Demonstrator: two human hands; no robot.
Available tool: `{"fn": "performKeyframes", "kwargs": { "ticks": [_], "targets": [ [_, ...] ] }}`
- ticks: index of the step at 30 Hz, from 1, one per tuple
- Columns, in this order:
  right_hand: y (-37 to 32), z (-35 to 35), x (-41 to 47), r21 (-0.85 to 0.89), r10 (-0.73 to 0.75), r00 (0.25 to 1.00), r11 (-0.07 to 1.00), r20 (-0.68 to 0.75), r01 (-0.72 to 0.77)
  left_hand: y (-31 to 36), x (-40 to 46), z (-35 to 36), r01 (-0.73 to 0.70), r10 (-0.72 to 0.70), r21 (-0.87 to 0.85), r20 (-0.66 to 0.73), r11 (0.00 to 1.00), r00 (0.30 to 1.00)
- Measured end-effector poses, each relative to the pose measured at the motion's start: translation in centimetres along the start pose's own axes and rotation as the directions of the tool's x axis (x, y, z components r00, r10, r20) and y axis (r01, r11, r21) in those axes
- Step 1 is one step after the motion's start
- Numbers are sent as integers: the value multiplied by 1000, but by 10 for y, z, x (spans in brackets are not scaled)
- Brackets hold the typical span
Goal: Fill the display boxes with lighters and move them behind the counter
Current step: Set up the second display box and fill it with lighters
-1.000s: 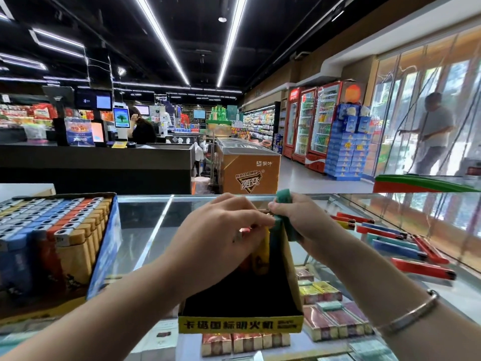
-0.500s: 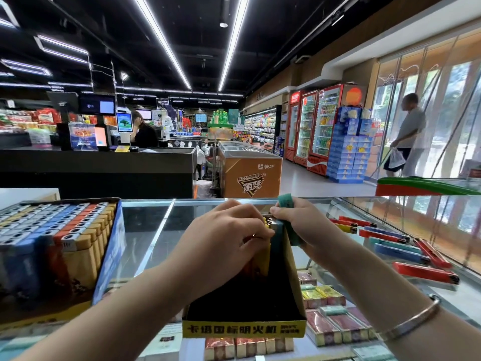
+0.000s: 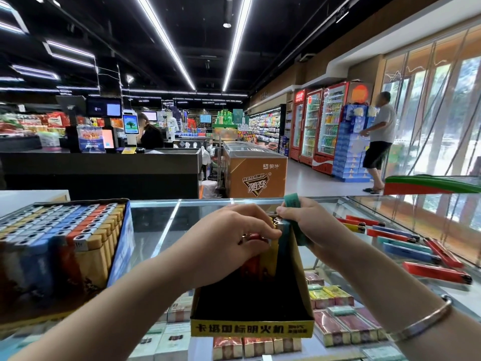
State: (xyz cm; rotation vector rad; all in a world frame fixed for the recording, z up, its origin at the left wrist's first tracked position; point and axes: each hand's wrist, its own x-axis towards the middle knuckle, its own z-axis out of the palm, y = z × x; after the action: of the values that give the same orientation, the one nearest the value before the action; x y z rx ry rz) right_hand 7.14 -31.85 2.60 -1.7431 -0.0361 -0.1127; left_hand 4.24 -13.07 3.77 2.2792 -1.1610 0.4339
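Note:
A yellow-fronted display box with a dark inside stands on the glass counter in front of me. At its far end stand a few lighters, red, yellow and teal. My left hand curls over their tops and pinches a red lighter. My right hand grips a teal lighter at the box's far right corner. A second display box, packed with several lighters, sits at the left. Loose lighters lie on the glass at the right.
Cigarette packs show under the glass. Beyond the counter are a dark checkout desk with a seated person, an orange freezer, drink fridges and a person walking by the windows.
Both hands stay at the far end of the box, shifting the lighters slightly. The person by the windows has walked further left into the shop.

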Motion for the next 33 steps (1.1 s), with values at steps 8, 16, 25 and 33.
{"fn": "performKeyframes", "kwargs": {
  "ticks": [8, 16, 25, 33],
  "targets": [
    [-4, 1, -4, 123, 10, 1000, 992, -27, -7, -3, -5, -4, 67, -65, -16, 124, 998, 990],
    [-28, -12, -20, 327, -212, 975, 928, 70, 179, 0, -7, -6, 101, -110, -334, -8, 937, 994],
    [-26, 12, -30, 193, -419, 876, 904, 238, 380, 8, -4, 4, 92, -183, -573, -103, 815, 978],
    [-19, -1, -14, 103, -281, 955, 957, 99, 271, -1, 0, -4, -3, -294, -659, -340, 752, 893]
  ]
}}
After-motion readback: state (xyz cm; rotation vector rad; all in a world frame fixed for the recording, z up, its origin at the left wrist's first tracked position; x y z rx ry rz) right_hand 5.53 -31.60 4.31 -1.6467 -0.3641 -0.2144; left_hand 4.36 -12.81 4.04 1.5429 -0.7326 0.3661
